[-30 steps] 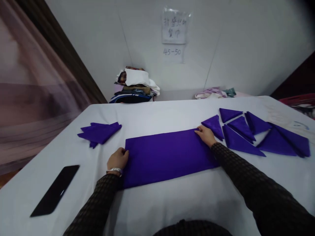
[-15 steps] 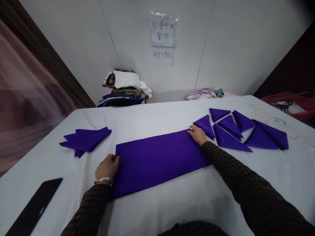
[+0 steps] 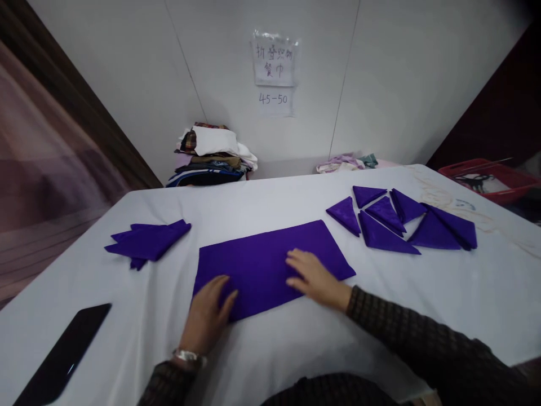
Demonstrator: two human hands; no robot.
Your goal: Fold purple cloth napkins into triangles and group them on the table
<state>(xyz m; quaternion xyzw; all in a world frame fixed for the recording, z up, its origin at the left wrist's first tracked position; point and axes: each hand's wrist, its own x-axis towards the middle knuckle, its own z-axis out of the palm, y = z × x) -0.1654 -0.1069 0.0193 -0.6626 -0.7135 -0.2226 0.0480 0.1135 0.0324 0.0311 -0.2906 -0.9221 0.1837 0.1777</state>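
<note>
A purple napkin point(image 3: 257, 259), folded into a long rectangle, lies flat on the white tablecloth point(image 3: 270, 197) in front of me. My left hand point(image 3: 209, 310), with a silver bracelet at the wrist, is over its near left corner, fingers apart. My right hand point(image 3: 315, 276) rests over the right half of the cloth, fingers spread, slightly blurred. Neither hand grips the fabric. Several purple napkins folded into triangles, one of them a triangle point(image 3: 386, 234), lie to the right. A loosely bunched purple napkin point(image 3: 152, 242) is at the left.
A black phone-like slab point(image 3: 63, 355) lies at the near left. Stacked clothes point(image 3: 211, 155) stand beyond the table's far edge, with lilac cloth point(image 3: 340, 163) further right. A red basket point(image 3: 490, 175) sits off the right edge. Handwritten signs point(image 3: 274, 59) hang on the wall.
Both hands have let go of the napkin's ends and moved inward over it, the right one moving left and nearer to me. The view has shifted slightly.
</note>
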